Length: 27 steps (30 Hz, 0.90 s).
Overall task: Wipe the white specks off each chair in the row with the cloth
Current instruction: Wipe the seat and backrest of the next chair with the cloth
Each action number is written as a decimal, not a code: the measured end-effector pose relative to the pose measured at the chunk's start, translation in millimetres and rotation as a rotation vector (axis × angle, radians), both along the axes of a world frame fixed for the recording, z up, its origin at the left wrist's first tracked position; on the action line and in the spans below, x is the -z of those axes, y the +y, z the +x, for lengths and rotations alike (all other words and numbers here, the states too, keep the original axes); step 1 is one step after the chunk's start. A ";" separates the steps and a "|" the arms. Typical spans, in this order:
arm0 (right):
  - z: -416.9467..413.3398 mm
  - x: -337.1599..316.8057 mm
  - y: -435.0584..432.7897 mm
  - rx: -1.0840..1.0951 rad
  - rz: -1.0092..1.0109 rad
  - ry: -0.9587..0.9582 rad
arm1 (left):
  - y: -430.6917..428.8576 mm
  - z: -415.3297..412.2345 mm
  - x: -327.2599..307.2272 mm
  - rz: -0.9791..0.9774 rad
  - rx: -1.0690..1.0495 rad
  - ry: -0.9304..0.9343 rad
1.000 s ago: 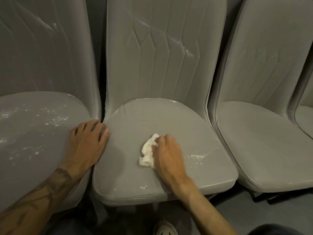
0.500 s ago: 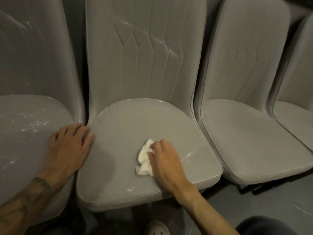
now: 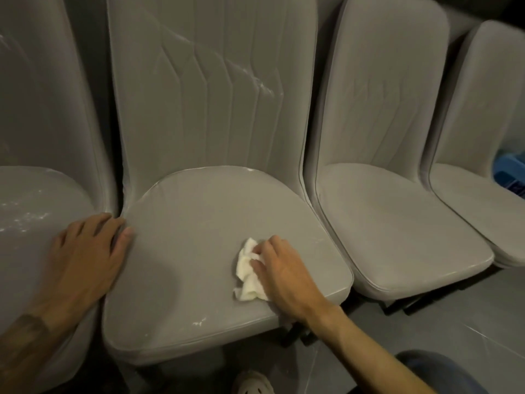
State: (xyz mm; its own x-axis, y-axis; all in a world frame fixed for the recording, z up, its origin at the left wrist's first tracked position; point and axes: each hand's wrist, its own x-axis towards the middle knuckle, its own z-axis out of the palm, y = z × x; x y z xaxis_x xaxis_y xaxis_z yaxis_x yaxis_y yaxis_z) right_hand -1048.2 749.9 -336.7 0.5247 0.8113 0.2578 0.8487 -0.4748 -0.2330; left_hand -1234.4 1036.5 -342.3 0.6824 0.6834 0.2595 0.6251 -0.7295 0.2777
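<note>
Two hands on the chairs

Right hand (image 3: 284, 275) presses the crumpled white cloth (image 3: 249, 273) onto the middle chair (image 3: 199, 251) seat, its grip closed over the cloth's right edge. Left hand (image 3: 85, 257) lies flat, fingers spread, across the seam to the left chair (image 3: 34, 211).

4 grey padded chairs stand side by side in a row. The middle chair (image 3: 199, 251) has a crumpled white cloth (image 3: 248, 273) lying on the right front part of its seat, with white specks (image 3: 200, 322) near the front edge, a pale line along the back seam and a dusty white streak (image 3: 255, 79) slanting across its backrest. The left chair (image 3: 34, 209) carries scattered white specks on its seat. The chair to the right (image 3: 397, 223) and the far right chair (image 3: 477, 194) look mostly clean.
</note>
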 end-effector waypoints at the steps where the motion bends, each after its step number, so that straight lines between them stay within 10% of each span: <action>1: 16.6 0.5 -4.8 0.004 -0.016 -0.039 | 1.9 0.3 1.6 -0.003 0.006 -0.001; 6: 81.7 -0.9 -24.7 0.440 0.018 -0.089 | 8.9 1.8 6.8 -0.012 0.032 0.033; 12: 32.2 1.0 -20.9 0.122 -0.034 -0.003 | 20.0 -0.9 19.4 -0.022 0.050 0.055; 19: 129.6 2.9 -30.3 0.485 -0.091 -0.017 | 1.4 -0.3 -0.5 -0.050 0.013 0.023; 27: 84.4 2.3 -45.6 0.290 -0.056 -0.039 | 2.4 -1.7 -1.7 -0.058 0.033 0.033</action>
